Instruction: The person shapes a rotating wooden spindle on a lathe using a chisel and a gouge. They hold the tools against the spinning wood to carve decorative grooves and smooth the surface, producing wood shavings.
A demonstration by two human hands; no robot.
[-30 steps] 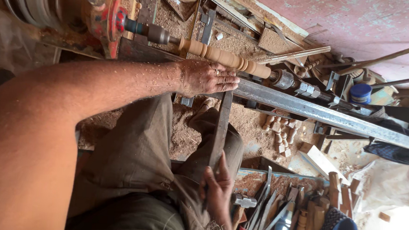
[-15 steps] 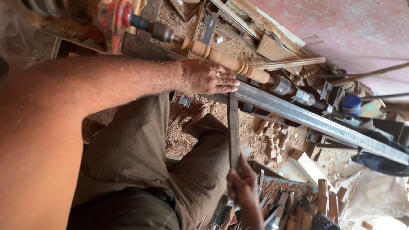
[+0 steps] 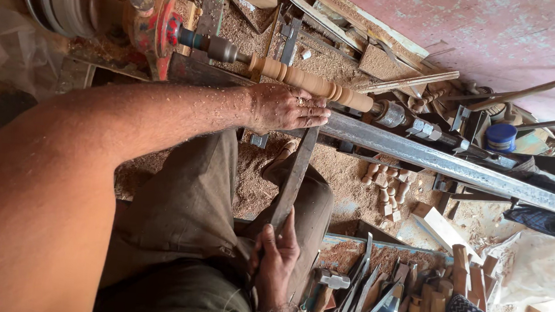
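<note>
A turned wooden spindle (image 3: 308,82) with beads and grooves is mounted in the lathe, between the red headstock (image 3: 153,29) and the metal tail centre (image 3: 392,113). My left hand (image 3: 287,108) lies on the steel bar rest (image 3: 431,158) just below the spindle, fingers pressed over the blade end of a long chisel (image 3: 292,179). The chisel runs down across my knee. My right hand (image 3: 274,258) grips its handle end near my lap. The chisel's tip is hidden under my left hand.
Sawdust and shavings cover the lathe bed and floor. Small turned wooden pieces (image 3: 388,185) lie below the bar. Several chisels and a hammer (image 3: 327,284) sit in a tray at the bottom. A blue can (image 3: 501,136) stands at the right, beside wooden offcuts.
My right hand swung the chisel's handle end to the right, then back to the left. My left hand stayed on the bar by the spindle.
</note>
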